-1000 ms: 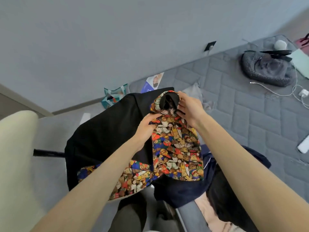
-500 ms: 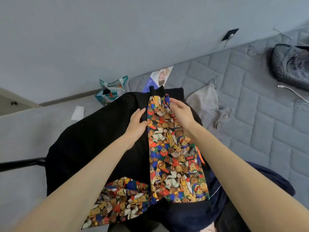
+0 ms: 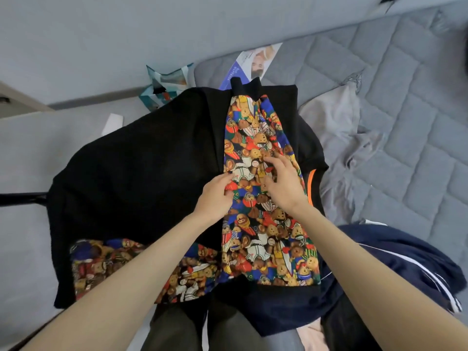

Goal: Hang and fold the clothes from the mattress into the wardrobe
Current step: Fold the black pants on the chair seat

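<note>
A black jacket (image 3: 141,178) with a colourful teddy-bear print lining (image 3: 255,138) lies spread in front of me, its printed sleeve laid down the middle with a black cuff at the far end. My left hand (image 3: 215,196) pinches the left edge of the printed sleeve. My right hand (image 3: 283,178) rests on the print with fingers spread and slightly bent. A grey quilted mattress (image 3: 410,127) lies to the right, with a light grey garment (image 3: 342,127) crumpled on it and a navy garment with white stripes (image 3: 395,262) at lower right.
A teal paper bag (image 3: 164,84) stands by the grey wall. A printed leaflet (image 3: 255,62) lies on the mattress corner. A black bar (image 3: 22,198) juts in from the left. A white card (image 3: 112,124) lies on the floor. My dark trousers (image 3: 177,328) show at the bottom.
Both hands slid from the cuff end down the printed sleeve towards me. The cuff, bunched a second ago, now lies flat. The view tilted left and closer.
</note>
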A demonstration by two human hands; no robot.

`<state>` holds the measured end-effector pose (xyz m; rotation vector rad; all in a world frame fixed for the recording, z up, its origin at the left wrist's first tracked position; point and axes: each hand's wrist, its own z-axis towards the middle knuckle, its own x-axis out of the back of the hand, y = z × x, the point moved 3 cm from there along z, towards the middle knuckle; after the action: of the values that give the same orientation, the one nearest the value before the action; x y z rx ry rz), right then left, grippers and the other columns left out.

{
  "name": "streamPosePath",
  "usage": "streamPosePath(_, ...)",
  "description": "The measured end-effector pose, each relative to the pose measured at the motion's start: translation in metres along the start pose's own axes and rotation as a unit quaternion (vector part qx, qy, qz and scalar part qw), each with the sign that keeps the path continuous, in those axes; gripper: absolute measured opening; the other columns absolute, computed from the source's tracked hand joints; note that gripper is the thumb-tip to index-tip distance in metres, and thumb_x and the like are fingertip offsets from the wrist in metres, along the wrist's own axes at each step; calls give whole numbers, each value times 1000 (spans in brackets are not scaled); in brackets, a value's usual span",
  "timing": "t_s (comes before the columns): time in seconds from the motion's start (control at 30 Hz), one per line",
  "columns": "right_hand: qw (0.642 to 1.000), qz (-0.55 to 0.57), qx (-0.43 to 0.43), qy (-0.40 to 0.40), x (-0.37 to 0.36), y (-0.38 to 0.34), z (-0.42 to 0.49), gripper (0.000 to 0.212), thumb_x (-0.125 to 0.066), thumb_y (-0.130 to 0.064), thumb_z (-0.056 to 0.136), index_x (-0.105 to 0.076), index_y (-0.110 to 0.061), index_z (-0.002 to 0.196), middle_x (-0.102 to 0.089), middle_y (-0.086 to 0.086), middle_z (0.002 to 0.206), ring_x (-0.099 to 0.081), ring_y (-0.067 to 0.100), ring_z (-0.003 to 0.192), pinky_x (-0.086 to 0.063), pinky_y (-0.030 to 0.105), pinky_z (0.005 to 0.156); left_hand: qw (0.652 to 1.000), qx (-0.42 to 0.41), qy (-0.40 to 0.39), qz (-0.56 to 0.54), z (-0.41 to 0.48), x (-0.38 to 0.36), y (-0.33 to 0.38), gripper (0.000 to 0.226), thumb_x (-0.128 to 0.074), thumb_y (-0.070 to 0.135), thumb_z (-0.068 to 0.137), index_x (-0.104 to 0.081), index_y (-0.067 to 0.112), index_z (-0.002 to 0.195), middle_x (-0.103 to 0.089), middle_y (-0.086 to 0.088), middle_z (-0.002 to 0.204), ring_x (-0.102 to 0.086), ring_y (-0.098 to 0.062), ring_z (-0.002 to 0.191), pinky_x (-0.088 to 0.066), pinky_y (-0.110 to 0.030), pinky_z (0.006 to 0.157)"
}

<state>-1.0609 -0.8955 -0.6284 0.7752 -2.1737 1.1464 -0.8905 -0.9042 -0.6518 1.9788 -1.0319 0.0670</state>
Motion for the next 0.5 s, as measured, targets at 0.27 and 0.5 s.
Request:
streamPosePath(0.27,969,-24,-197,143,21,69,-50,67,-71,-27,80,-36,-16,136,-29,12,146,-27,36,130,-32,47,103,975,-148,31,165,9,-19,57,44,-40,9,98,-41,19,140,-44,-2,140,-36,-21,131,-37,-35,105)
streamPosePath(0.5,963,42,-260,52,16,120,-78,79,-82,-47,64,-36,-18,121,-41,8,123,-52,31,109,-47,40,83,873,-294,11,388,47,-64,118,83,-55,-11,82,-19,21,150,-18,1,156,-21,-25,140,-40,-39,104)
